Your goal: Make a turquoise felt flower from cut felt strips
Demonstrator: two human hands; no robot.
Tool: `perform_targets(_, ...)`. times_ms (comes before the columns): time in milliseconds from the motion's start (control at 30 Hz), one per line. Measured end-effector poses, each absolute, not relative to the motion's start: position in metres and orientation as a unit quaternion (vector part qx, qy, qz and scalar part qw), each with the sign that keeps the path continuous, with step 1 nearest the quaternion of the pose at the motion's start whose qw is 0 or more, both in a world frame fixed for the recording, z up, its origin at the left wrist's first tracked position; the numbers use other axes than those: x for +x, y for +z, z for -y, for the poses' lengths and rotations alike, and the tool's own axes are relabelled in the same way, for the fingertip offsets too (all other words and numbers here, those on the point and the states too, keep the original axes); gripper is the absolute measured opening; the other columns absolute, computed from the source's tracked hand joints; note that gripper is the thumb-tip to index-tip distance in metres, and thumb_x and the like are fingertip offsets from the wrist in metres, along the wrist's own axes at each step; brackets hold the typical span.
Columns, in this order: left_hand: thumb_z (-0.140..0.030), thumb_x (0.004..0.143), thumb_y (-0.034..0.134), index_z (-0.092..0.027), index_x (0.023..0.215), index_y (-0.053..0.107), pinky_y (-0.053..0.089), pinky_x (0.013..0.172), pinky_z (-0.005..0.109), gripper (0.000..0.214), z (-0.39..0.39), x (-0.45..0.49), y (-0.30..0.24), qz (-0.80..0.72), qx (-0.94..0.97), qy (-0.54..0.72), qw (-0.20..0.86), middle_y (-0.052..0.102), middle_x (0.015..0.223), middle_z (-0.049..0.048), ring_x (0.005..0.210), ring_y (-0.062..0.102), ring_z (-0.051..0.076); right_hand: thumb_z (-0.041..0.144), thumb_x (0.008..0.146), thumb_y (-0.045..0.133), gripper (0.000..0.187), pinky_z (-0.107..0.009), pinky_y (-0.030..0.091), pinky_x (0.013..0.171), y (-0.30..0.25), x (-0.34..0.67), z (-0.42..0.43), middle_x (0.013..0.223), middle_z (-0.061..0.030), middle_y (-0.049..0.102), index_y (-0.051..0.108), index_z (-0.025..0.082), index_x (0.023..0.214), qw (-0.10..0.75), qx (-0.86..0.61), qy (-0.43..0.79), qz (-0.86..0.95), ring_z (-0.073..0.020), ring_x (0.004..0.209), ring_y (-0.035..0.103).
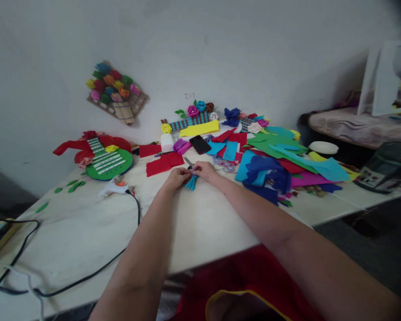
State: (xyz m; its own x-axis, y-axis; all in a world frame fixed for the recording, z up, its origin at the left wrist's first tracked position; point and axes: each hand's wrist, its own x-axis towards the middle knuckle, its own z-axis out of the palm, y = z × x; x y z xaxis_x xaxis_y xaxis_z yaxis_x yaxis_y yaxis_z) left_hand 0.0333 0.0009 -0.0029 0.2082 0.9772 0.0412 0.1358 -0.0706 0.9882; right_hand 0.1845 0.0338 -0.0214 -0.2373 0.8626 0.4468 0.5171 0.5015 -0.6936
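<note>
My left hand (pixel 178 179) and my right hand (pixel 204 171) meet near the middle of the table. Both have their fingers closed at the top of a small bunch of blue crepe paper (pixel 191 183), whose loose end fans out downward between them. Just beyond my fingertips a pair of scissors (pixel 187 161) shows its metal blades pointing away; its handles are partly hidden by my hands. Red paper pieces (pixel 163 164) lie beyond my left hand. Past my right hand is a tangle of light purple yarn (pixel 224 164).
A white glue gun (pixel 113 188) with a black cord (pixel 138 209) lies at left, near a green guitar-shaped craft (pixel 110 162). A phone (pixel 200 144) lies behind the hands. Coloured paper (pixel 277 147), a white bowl (pixel 323 147) and a large jar (pixel 384 167) occupy the right.
</note>
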Motion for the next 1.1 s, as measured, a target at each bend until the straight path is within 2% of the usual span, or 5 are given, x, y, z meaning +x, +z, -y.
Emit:
perform_targets(167, -0.016, 0.059, 0.059, -0.013, 0.065, 0.054, 0.04, 0.045, 0.022, 0.008, -0.0008, 0.0351, 0.0006, -0.5, 0.554, 0.456, 0.486, 0.058, 0.051, 0.0004, 0.043, 0.051, 0.01, 0.02, 0.066, 0.063, 0.004, -0.023, 0.04, 0.061, -0.0225, 0.1847, -0.034, 0.066, 0.0013, 0.061, 0.061, 0.017, 0.068, 0.416, -0.462, 0.206, 0.756, -0.0122, 0.064, 0.054)
perform_targets(300, -0.024, 0.064, 0.058, -0.013, 0.065, 0.057, 0.031, 0.038, 0.02, 0.011, 0.0001, 0.0384, 0.0032, -0.508, 0.571, 0.434, 0.477, 0.053, 0.047, -0.0007, 0.039, 0.045, 0.009, 0.02, 0.066, 0.063, 0.004, -0.022, 0.04, 0.06, -0.0226, 0.1847, -0.0342, 0.066, 0.0016, 0.062, 0.062, 0.017, 0.069, 0.414, -0.463, 0.205, 0.756, -0.0119, 0.063, 0.054)
perform_targets(533, -0.03, 0.071, 0.057, -0.015, 0.058, 0.051, 0.027, 0.039, 0.02, 0.021, -0.0029, 0.0399, -0.003, -0.54, 0.634, 0.404, 0.378, 0.046, 0.041, -0.0043, 0.037, 0.037, 0.007, 0.02, 0.067, 0.062, 0.004, -0.022, 0.04, 0.06, -0.02, 0.1854, -0.0307, 0.068, 0.0013, 0.063, 0.062, 0.018, 0.07, 0.411, -0.457, 0.198, 0.764, -0.0115, 0.064, 0.054)
perform_targets(767, -0.022, 0.073, 0.055, -0.016, 0.054, 0.05, 0.032, 0.043, 0.021, 0.02, 0.0002, 0.0405, 0.0028, -0.571, 0.637, 0.406, 0.322, 0.05, 0.042, -0.002, 0.04, 0.043, 0.01, 0.021, 0.063, 0.065, 0.005, -0.022, 0.039, 0.059, -0.0224, 0.1853, -0.0338, 0.064, 0.0009, 0.062, 0.063, 0.017, 0.064, 0.422, -0.464, 0.208, 0.751, -0.0119, 0.063, 0.054)
perform_targets(1100, -0.016, 0.071, 0.054, -0.017, 0.054, 0.047, 0.029, 0.042, 0.021, 0.018, -0.0076, 0.033, -0.0045, -0.634, 0.548, 0.443, 0.317, 0.049, 0.042, -0.0018, 0.035, 0.039, 0.009, 0.02, 0.051, 0.069, 0.014, -0.024, 0.041, 0.058, -0.0131, 0.1909, -0.0337, 0.055, 0.0035, 0.057, 0.056, 0.015, 0.052, 0.503, -0.375, 0.372, 0.684, -0.0094, 0.055, 0.05)
